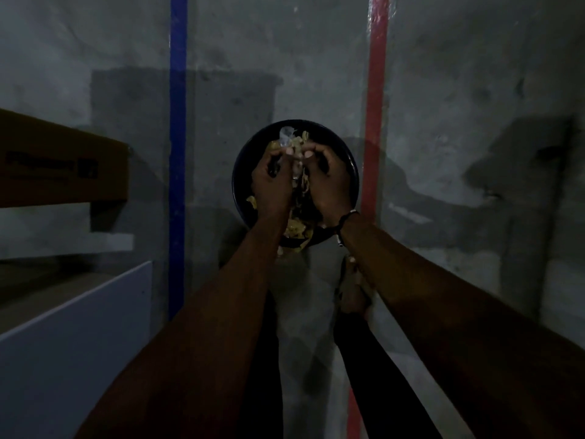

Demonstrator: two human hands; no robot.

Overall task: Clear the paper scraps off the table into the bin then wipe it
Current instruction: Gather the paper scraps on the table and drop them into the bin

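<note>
Dim grey concrete floor [443, 90] fills the view, crossed by a blue stripe [178, 90] and a red stripe [376, 106], with the round dark bin [346, 153] standing between them. I see both hands held together directly over its mouth: the left hand [272, 185] and right hand [329, 185] are cupped side by side, fingers curled inward, with a clump of paper scraps [296, 166] pressed between them. More scraps [294, 231] already lie inside, against the near wall of the bin, and one or two look to sit on or just past its near rim; the light is too poor for me to tell which. To the left, a cardboard box [63, 166] sits above a pale panel [72, 327]; I cannot see the bench from here at all. As I judge it, the step in hand is the drop, and doing it well means keeping the hands centred over the opening and low, then parting the palms slowly from the bottom so the clump falls straight down rather than fluttering past the rim. Light scraps drift, so I would rub the fingers together over the bin to shed clinging bits, then check the floor at the near rim for strays before heading back to wipe.
</note>
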